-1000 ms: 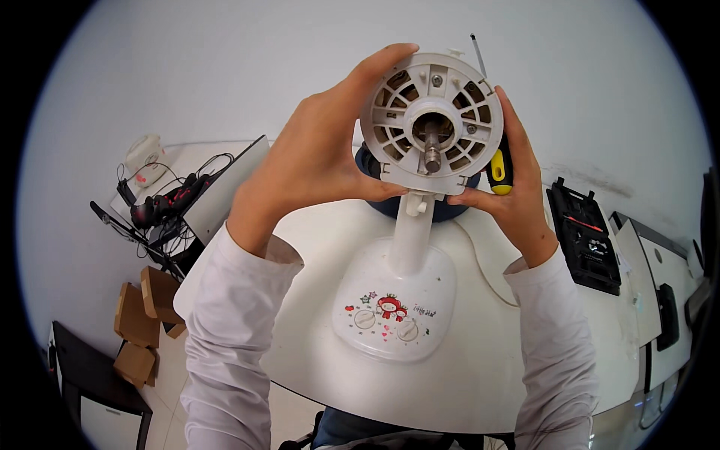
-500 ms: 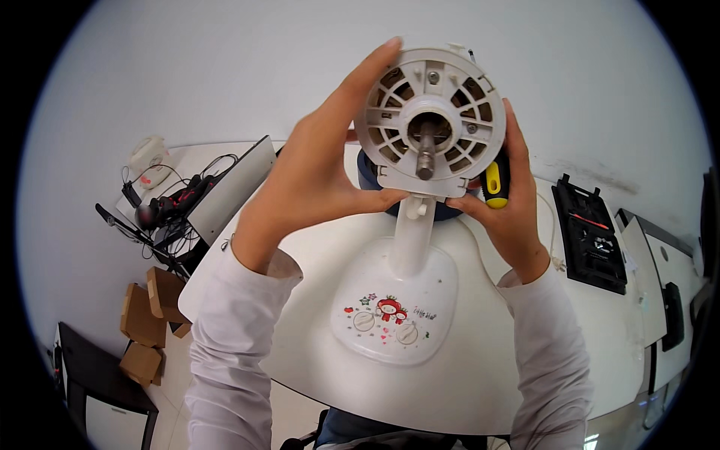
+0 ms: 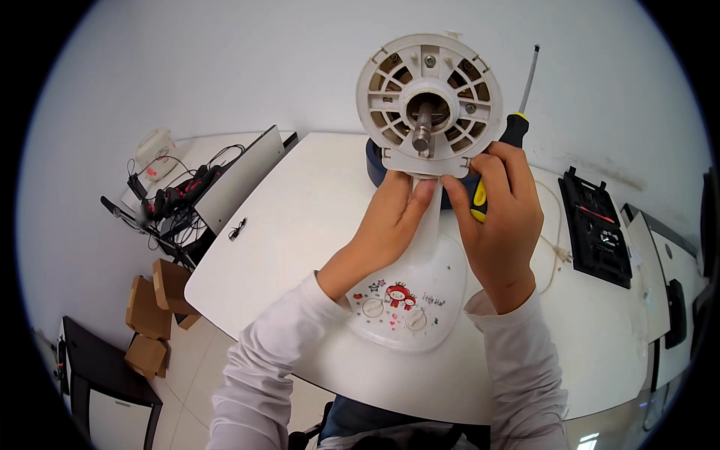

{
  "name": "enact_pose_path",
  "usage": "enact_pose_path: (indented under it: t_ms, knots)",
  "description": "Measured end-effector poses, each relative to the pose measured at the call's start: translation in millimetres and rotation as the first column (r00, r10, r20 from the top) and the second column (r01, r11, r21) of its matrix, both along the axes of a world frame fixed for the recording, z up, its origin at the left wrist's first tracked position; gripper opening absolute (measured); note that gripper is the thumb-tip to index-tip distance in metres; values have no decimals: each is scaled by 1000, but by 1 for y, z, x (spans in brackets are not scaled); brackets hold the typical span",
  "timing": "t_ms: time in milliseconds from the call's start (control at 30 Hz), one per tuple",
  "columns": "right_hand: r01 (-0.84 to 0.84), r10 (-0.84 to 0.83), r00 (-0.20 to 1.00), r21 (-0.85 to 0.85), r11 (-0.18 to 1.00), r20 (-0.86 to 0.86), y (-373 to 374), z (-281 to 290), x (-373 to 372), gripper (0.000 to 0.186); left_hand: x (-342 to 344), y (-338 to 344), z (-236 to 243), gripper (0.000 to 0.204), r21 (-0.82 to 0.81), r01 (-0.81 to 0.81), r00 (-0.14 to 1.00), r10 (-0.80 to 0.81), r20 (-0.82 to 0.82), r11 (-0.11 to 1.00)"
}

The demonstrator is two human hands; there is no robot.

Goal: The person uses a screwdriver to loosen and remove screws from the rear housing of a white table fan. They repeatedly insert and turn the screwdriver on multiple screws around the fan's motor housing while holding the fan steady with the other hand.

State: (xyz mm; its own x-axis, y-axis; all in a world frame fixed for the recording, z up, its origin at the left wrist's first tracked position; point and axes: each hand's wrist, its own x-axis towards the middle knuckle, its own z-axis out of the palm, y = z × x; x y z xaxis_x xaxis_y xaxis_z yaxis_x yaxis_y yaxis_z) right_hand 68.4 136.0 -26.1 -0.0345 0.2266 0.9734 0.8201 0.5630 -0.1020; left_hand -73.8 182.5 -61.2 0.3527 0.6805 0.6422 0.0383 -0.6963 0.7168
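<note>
A white fan motor housing (image 3: 411, 75), with a round slotted face and protruding metal shaft (image 3: 421, 135), sits atop a white stand. Its base (image 3: 405, 337) has cartoon decorations and two dials. Just beneath the housing, my left hand (image 3: 379, 229) is closed on the stand's neck (image 3: 427, 225), thumb upward. My right hand (image 3: 502, 217) grips a screwdriver (image 3: 514, 129) with a yellow-and-black handle, blade pointing up, while its fingertips touch the housing's lower right edge and neck. A dark round object (image 3: 375, 161) is partly hidden behind.
The white table (image 3: 255, 285) carries a black tool case (image 3: 600, 240), a cord plug (image 3: 562, 255) and a small black item (image 3: 237, 229). Left are a tangle of cables and devices (image 3: 172, 199), a panel (image 3: 240, 180), cardboard boxes (image 3: 146, 307) and a cabinet (image 3: 105, 375).
My left hand has left the housing's side and moved down and right onto the neck. My right hand's fingers have curled lower; the screwdriver now shows more fully at right.
</note>
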Motion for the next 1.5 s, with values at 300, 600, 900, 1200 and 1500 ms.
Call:
enact_pose_path:
  t_ms: [300, 600, 900, 1200, 1500]
  knots:
    - [-101, 102, 994, 29, 994, -29, 12, -2, -3, 29, 13, -6, -6, 27, 111, -184, 983, 183, 17, 977]
    - [-73, 80, 989, 57, 996, -122, 18, -7, -15, 34, 17, -15, -3, 16, 98, -252, 968, 251, 30, 963]
    - [-26, 33, 992, 62, 998, -123, 11, -5, -23, 39, 18, -13, -8, 14, 65, -234, 971, 229, 72, 970]
    - [-85, 85, 992, 7, 996, -93, 8, -1, -11, 34, 17, -12, -6, 18, 103, -255, 965, 246, 88, 961]
    - [-297, 230, 924, -195, 935, -305, 12, 4, 17, 37, 46, -7, -7, 59, 360, -598, 765, 643, -9, 716]
